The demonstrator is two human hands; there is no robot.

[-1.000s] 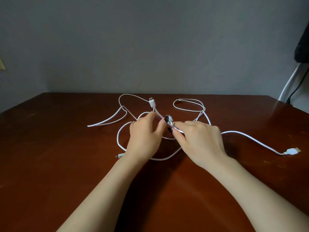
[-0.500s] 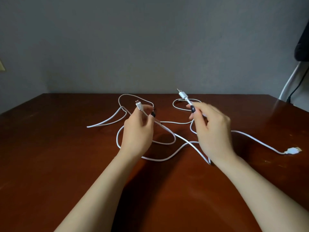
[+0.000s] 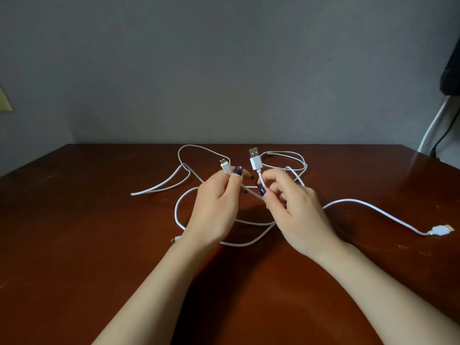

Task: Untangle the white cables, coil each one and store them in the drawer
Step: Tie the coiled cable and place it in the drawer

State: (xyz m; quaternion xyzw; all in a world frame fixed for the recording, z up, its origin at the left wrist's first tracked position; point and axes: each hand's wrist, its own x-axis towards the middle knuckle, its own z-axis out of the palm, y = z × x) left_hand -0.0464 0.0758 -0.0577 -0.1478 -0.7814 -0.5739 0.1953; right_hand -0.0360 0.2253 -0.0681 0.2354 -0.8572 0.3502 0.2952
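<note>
I note left hand pinches a small plug; right hand pinches the cord under a USB plug. Both plugs point up, just above the cables.

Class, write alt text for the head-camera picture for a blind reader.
Two bare hands hold cable ends above a dark wooden table: the left hand pinches a small plug, the right hand the cable below a USB plug. Tangled white cables lie looped beneath.
</note>
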